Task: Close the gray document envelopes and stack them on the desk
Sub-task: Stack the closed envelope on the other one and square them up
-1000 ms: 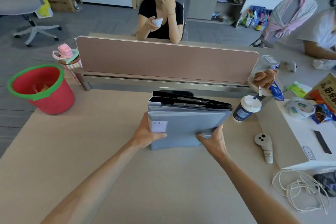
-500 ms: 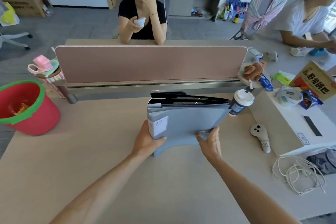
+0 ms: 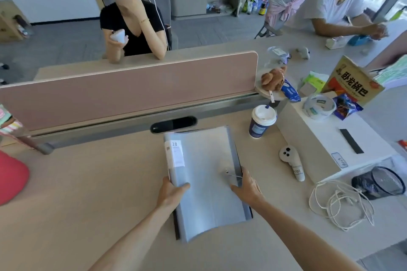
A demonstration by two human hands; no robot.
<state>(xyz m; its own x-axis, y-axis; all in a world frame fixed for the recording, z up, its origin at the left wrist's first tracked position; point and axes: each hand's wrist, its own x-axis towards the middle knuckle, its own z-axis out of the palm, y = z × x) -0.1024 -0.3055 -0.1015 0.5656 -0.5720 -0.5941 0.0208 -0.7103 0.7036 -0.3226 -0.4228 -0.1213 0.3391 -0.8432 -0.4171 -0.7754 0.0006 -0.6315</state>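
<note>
Tipped down from standing on edge, the stack of gray envelopes [image 3: 204, 182] now lies flat on the desk [image 3: 88, 193], at 7 o'clock from the coffee cup [image 3: 262, 121]. Stacking looks about done (the top one's string clasp [image 3: 227, 171] seems loose, so closing may remain). The left hand [image 3: 170, 193] grips the stack's 9 o'clock edge, thumb on top. The right hand [image 3: 247, 188] sits at the 3 o'clock edge by the clasp; whether its fingers curl under, I cannot tell.

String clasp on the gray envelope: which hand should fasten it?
Right, probably. The right hand lies beside the string clasp; the left hand grips the opposite edge of the gray envelope, steadying it.
</note>
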